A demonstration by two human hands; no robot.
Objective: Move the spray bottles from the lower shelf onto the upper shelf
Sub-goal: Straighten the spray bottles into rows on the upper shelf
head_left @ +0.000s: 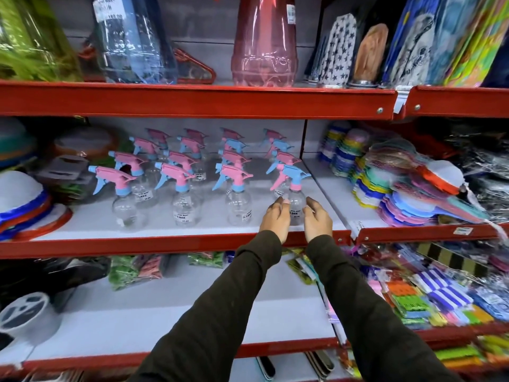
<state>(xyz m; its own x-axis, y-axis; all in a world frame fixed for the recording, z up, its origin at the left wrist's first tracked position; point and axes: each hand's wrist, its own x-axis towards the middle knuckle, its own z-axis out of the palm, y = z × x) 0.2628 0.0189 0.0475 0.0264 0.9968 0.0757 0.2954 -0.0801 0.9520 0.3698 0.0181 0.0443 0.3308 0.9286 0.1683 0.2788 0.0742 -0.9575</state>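
Item: head view, shop shelving, read outward from the wearer. Nearest, two dark sleeves (220, 312) rose toward the middle shelf (165, 242). Left hand (275, 217) and right hand (316, 220) flanked the front-right bottle (297, 205), one at each side, fingers spread and curved; whether they pressed the clear body or stood just off it could not be told. That bottle, blue head with pink trigger, stood upright at the shelf's front right corner, beside the divider. Left of it along the front: three more upright bottles (184, 208), pink heads with blue triggers. Behind these, four files of like bottles (190, 150) ran to the back wall. Right of the divider: stacked coloured plastic goods (385, 188). Above the shelf: the upper shelf (192, 99), carrying a blue jug (135, 42) and a pink jug (264, 45), with bare board between them. Step judged: grasp of the first bottle, task barely begun. Next move would call for a firm two-sided hold, a lift clear of the upper lip, and upright placement in the gap between the jugs.
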